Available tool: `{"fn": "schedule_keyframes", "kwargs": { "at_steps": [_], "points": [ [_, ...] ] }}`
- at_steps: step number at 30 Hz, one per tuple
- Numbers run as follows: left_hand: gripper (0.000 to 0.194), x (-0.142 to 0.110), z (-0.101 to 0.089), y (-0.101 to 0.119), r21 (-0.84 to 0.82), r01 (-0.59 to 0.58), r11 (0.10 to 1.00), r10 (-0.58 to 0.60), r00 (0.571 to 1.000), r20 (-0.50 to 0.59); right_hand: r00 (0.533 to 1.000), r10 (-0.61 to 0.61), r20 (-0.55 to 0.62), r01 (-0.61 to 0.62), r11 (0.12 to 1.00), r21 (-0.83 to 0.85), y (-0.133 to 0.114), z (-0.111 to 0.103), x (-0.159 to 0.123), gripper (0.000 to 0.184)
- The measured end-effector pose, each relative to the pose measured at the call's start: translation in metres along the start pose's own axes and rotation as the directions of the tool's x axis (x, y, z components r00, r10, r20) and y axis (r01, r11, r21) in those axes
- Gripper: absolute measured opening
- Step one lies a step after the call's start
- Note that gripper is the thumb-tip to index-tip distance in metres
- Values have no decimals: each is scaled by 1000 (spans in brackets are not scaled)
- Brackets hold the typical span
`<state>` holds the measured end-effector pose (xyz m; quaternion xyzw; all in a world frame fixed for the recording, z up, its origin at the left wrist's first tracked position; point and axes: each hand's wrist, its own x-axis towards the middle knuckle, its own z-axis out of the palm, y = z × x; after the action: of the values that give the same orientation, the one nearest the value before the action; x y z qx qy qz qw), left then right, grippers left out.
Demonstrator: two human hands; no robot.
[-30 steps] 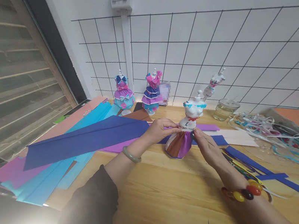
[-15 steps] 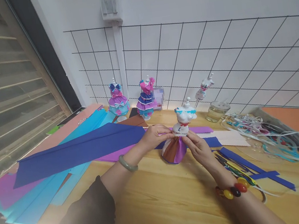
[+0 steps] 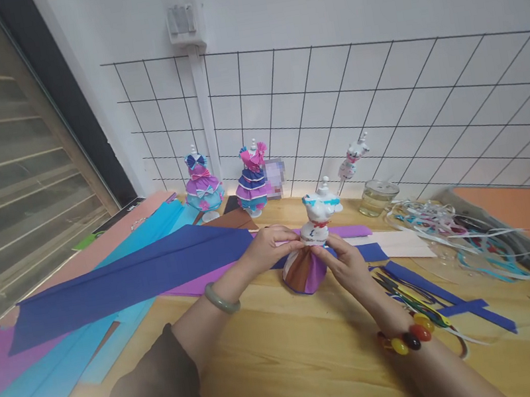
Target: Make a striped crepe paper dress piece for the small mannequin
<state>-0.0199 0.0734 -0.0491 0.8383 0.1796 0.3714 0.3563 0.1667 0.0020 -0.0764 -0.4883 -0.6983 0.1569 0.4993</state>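
A small white dress form stands upright at the middle of the table, with a light-blue strip round its chest and a red band at its waist. Below it spreads a paper skirt in brown, purple and white sections. My left hand pinches the skirt's gathered top from the left, fingertips against the form's lower edge. From the right, my right hand grips the same gathered top between thumb and fingers. The exact fold under my fingertips is hidden.
Sheets of dark-blue paper and light-blue paper lie left. Two dressed forms stand behind. Scissors, blue strips, a glass jar and tangled ribbons lie right. A wire grid backs the table.
The whole view has shifted slightly, so things appear a little further left. Both hands keep their hold at the skirt's top, with hardly any movement relative to the form.
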Motion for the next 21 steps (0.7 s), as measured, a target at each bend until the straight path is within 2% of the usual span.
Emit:
{"fn": "schedule_keyframes", "kwargs": {
  "at_steps": [8,13,21],
  "points": [
    [25,0,-4,1,19,27,999,-27,999,-18,997,9,72,-12,999,38,-8,-7,1,41],
    [25,1,-5,-2,24,11,1000,-11,1000,5,986,-64,154,65,998,-2,-4,-13,5,38],
    [23,0,-2,0,3,4,1000,-4,1000,-24,970,-124,207,142,987,-73,-4,-20,9,35]
  ]
}}
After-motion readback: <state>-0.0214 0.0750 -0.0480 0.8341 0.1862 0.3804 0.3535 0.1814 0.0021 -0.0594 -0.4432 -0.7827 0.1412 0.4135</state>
